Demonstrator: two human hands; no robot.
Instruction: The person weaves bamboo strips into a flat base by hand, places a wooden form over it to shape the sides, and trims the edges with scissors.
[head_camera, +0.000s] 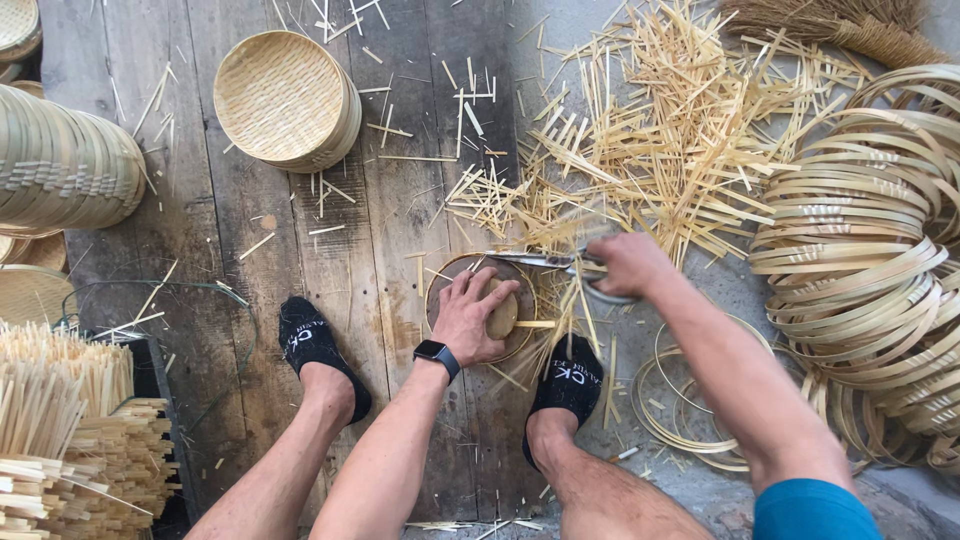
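**Scissors trimming strips at the rim of a small bamboo tray**

Scissors (560, 264) are grasped in the right hand (628, 264), grip clenched around the handles, blades pointing left over the upper edge of a round woven tray (450, 275) in the centre of the frame. The left hand (472, 315) lies flat on the tray with open fingers and presses it on the wooden floor (400, 220), beside a foot in a black sock (570, 380). I think the cut goes best close to the rim, with the pressing fingers kept away from the blades. Cut strips (650, 130) lie in the upper right.
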